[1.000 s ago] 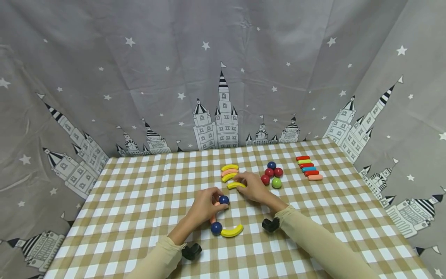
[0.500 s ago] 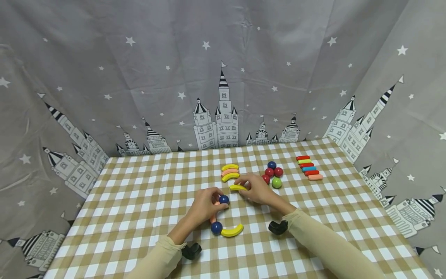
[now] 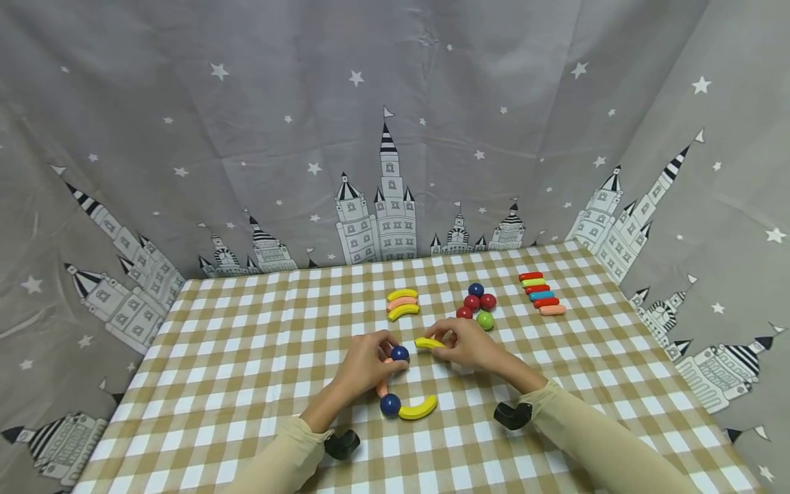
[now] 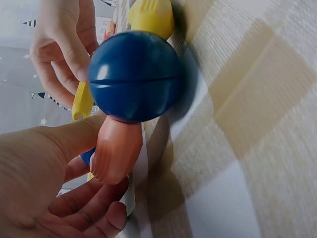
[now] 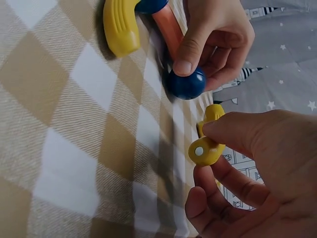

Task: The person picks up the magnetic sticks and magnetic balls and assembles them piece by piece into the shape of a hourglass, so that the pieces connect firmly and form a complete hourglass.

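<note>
My left hand [image 3: 363,363] pinches a dark blue ball [image 3: 400,353] between thumb and fingers, near the middle of the table. A salmon rod [image 4: 118,148], partly hidden by that hand, joins this ball to a second blue ball [image 3: 390,405] nearer me. From the second ball a yellow curved rod [image 3: 419,409] runs to the right on the cloth. With thumb and fingertips my right hand [image 3: 468,344] holds another yellow curved rod [image 5: 208,148], just right of the pinched ball. A round white spot marks its end in the right wrist view.
Beyond the hands lie two yellow curved rods and a salmon one [image 3: 402,302]. Several balls, red, blue and a green one [image 3: 485,320], cluster behind my right hand. A row of short coloured sticks [image 3: 542,296] lies at the far right. A checked cloth [image 3: 247,357] covers the table.
My right hand has drawn the yellow curved rod away from the pieces behind it, toward me and slightly right. The left hand keeps its hold on the blue ball. The head view has shifted slightly.
</note>
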`<state>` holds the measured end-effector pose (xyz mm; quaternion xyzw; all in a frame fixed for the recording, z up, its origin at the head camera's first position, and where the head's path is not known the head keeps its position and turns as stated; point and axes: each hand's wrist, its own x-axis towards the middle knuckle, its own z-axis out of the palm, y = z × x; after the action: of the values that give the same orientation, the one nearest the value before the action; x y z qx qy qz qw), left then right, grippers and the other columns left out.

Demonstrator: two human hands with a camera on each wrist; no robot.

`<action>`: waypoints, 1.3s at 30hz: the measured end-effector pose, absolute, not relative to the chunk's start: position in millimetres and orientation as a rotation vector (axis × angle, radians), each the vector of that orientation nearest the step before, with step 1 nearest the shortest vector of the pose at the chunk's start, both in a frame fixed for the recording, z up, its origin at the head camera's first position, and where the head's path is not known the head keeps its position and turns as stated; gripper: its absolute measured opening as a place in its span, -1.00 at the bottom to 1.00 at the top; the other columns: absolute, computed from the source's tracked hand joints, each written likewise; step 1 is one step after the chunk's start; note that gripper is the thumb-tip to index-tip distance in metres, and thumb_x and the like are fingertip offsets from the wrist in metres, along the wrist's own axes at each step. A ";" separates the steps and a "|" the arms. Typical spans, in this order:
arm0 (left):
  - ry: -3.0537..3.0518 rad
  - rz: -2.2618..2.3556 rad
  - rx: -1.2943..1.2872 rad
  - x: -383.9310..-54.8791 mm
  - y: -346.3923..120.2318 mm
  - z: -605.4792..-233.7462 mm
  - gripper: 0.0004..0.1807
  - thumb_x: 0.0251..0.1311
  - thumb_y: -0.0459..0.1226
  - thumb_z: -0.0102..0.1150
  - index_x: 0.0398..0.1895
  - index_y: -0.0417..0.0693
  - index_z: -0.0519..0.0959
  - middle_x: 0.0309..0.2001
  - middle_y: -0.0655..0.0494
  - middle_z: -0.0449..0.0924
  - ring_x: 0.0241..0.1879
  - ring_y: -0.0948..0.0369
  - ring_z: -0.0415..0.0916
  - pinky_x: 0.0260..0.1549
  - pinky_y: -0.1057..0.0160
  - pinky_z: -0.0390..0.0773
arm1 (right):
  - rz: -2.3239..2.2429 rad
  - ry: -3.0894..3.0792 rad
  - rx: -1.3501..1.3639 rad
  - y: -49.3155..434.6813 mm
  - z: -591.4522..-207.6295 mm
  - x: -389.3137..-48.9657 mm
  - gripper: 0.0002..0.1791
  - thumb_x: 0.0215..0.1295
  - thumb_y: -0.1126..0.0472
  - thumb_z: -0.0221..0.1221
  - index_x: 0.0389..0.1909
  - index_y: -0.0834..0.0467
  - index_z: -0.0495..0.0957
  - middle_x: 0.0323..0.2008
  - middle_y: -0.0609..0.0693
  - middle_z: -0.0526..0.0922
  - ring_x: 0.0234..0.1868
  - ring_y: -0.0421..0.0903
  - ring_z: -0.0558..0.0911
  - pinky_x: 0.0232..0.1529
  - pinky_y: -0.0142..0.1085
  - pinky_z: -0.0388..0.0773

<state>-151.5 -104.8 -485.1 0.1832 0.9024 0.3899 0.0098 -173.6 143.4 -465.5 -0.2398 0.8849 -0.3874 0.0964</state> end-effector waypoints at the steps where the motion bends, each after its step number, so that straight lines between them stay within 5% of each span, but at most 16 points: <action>1: 2.822 1.217 0.572 -151.2 -104.2 -485.0 -0.69 0.05 -0.17 0.60 -0.23 -0.07 0.68 -0.43 0.19 0.62 -0.47 0.33 0.50 -0.45 0.33 0.50 | -1.150 2.615 -0.708 143.9 -466.2 -173.5 -0.72 0.23 0.30 0.41 -0.03 0.09 0.73 -0.25 -0.09 0.69 -0.39 -0.20 0.56 -0.35 -0.36 0.53; 39: 2.830 1.200 0.578 -147.8 -96.1 -482.3 -0.68 0.06 -0.23 0.59 -0.31 -0.07 0.56 -0.42 0.10 0.57 -0.42 0.24 0.42 -0.46 0.32 0.40 | -1.068 2.665 -0.727 127.3 -482.0 -173.3 -0.77 0.28 0.30 0.39 -0.06 0.10 0.73 -0.29 -0.13 0.66 -0.42 -0.22 0.50 -0.37 -0.38 0.45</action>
<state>-147.8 -96.1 -482.3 0.1847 0.9048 0.3837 0.0071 -173.3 127.3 -482.0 -0.2445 0.8962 -0.3590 0.0899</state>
